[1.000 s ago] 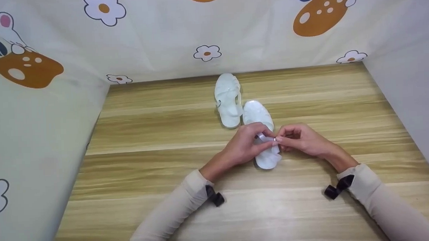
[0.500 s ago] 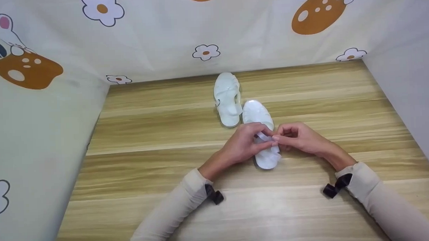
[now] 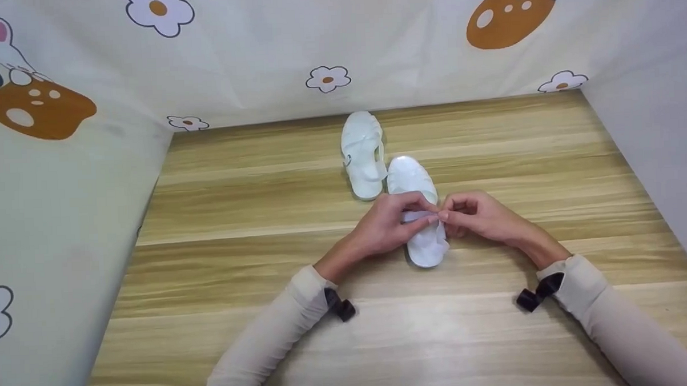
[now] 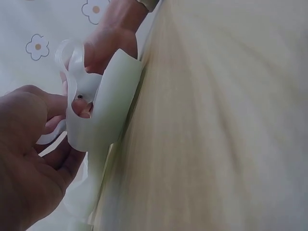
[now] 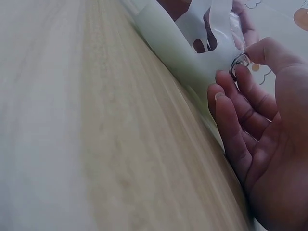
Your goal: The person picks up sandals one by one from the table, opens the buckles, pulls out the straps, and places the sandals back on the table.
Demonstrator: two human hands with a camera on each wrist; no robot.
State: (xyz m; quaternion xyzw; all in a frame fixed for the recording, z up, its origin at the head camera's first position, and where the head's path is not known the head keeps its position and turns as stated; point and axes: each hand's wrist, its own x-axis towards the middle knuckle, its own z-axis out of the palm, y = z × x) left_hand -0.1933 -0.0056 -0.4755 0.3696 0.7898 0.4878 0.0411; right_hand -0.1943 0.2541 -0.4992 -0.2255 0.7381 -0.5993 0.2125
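A white sandal (image 3: 411, 176) stands sole down on the wooden surface, toe toward the back wall. Over its strap, my left hand (image 3: 382, 226) pinches the white strap (image 3: 414, 215) between thumb and fingers. On the sandal's right side, my right hand (image 3: 484, 218) has thumb and forefinger together, meeting the left fingertips. In the right wrist view, that hand (image 5: 269, 110) pinches a small metal buckle (image 5: 236, 63) at the sandal's side. The left wrist view shows the left hand (image 4: 38, 149) beside the sandal's heel part (image 4: 115, 91). The second sandal (image 3: 365, 152) lies behind, to the left.
The wood-grain surface (image 3: 252, 185) extends around both sandals. A cloth wall (image 3: 247, 59) printed with flowers and fruit rises along the back, with more cloth at the left and right sides. Black wrist devices (image 3: 340, 305) are strapped at both sleeves.
The left thumb and fingers have shifted slightly on the strap, and more of it shows between them. Both hands stay at the same sandal; the whole head view has shifted slightly.
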